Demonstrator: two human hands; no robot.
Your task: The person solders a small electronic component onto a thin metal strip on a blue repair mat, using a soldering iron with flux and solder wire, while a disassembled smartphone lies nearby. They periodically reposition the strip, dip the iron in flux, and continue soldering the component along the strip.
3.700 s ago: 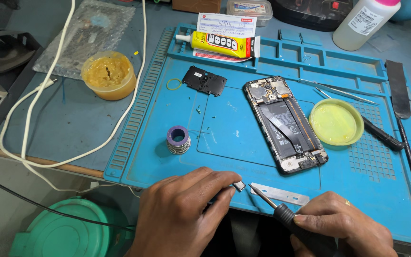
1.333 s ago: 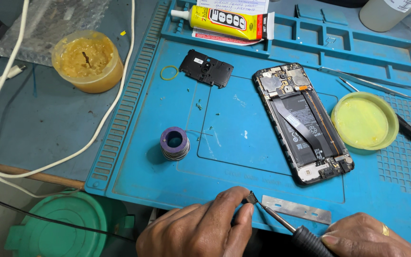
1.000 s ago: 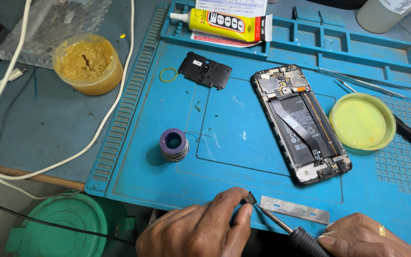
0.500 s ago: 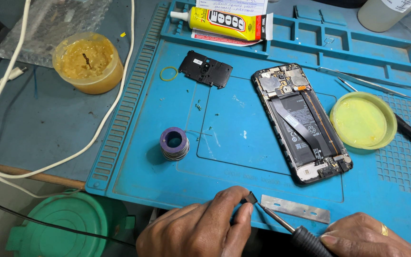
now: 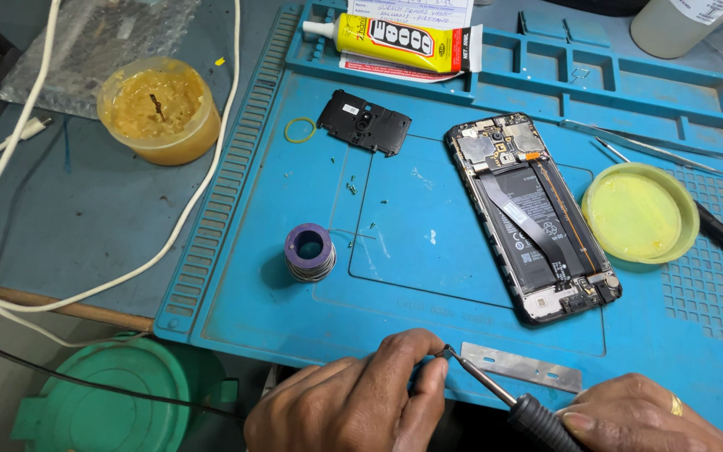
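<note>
At the near edge of the blue silicone work mat (image 5: pixel 253 276), the left hand (image 5: pixel 353 406) pinches a tiny dark component (image 5: pixel 443 353) between thumb and forefinger, while the right hand (image 5: pixel 642 418), fingers closed around the black-handled soldering iron (image 5: pixel 495 392), touches its tip to it. The soldering looks underway; steadiness matters next.

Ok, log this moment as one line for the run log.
left hand: pinching small part | right hand: holding soldering iron, tip at part | metal blade beside tip | opened phone on blue mat
</note>
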